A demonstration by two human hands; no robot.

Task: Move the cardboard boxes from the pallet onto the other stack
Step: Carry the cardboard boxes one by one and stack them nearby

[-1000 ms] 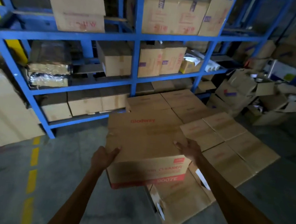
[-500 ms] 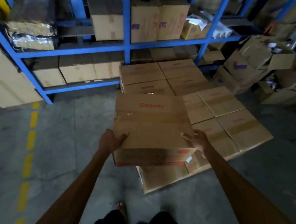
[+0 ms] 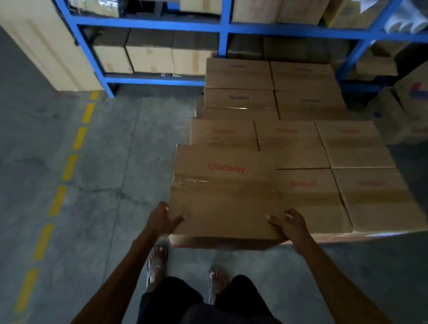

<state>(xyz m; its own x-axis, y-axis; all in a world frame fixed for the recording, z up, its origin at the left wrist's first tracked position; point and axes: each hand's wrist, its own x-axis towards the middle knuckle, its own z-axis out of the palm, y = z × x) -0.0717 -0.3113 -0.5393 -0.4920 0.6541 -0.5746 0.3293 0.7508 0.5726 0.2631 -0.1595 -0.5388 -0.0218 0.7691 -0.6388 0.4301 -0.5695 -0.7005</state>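
I hold a brown cardboard box (image 3: 224,192) printed "Glodway" in red, level in front of me above the floor. My left hand (image 3: 163,220) grips its near left corner, thumb on top. My right hand (image 3: 289,226) grips its near right corner, fingers on the lid. Beyond and to the right lies the low stack of matching boxes (image 3: 351,150), several across, their tops at about the height of the box I carry. What the stack stands on is hidden.
A blue steel rack (image 3: 223,27) loaded with cartons runs along the back. A large pale carton (image 3: 36,32) leans at its left end. More boxes (image 3: 425,104) are piled at right. A dashed yellow line (image 3: 69,167) marks the concrete floor at left. My sandalled feet (image 3: 157,264) show below.
The box has come off the near edge of the stack and toward me, with both hands still on it. My view has tilted down, and my legs and feet now show.
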